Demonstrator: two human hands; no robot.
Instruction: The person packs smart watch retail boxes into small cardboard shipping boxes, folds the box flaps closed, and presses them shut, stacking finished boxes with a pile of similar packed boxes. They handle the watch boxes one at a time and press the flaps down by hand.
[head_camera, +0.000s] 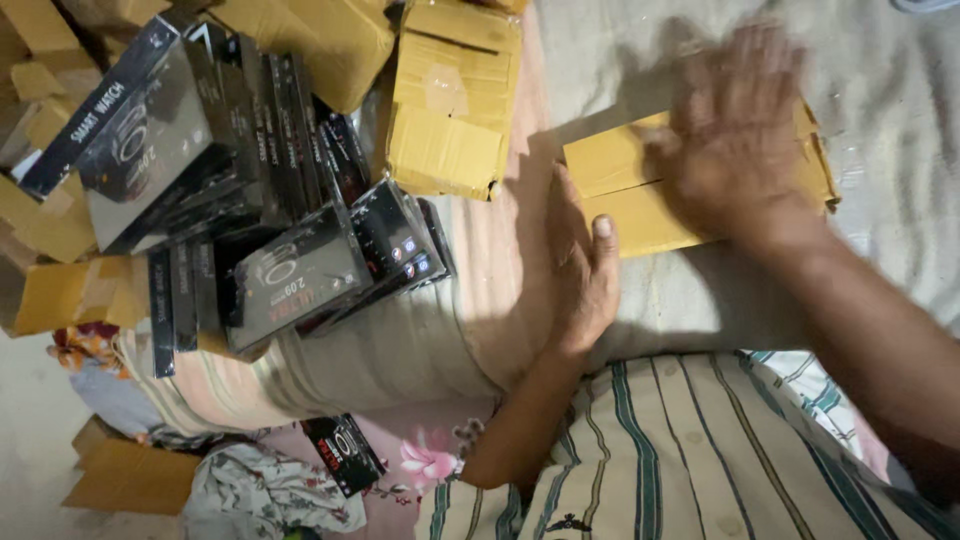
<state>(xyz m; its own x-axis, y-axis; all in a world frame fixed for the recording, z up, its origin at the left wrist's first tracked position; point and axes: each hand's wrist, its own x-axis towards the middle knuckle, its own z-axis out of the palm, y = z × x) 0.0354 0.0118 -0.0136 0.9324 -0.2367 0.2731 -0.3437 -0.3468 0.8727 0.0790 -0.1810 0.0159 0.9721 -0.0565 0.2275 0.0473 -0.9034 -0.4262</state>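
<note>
A heap of black boxes sits at the bed's left edge. The left hand rests released, edge-down, touching a flat cardboard box mid-bed. The blurred right hand lies spread open on top of it.

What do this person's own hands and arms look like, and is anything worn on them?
Both are bare: no gloves, rings, watch or sleeves in view. The left hand shows plain short nails, and its forearm is uncovered. The right hand is blurred, so fine detail is lost; its forearm is also uncovered. Below them lies striped cloth, cream with green stripes.
</note>
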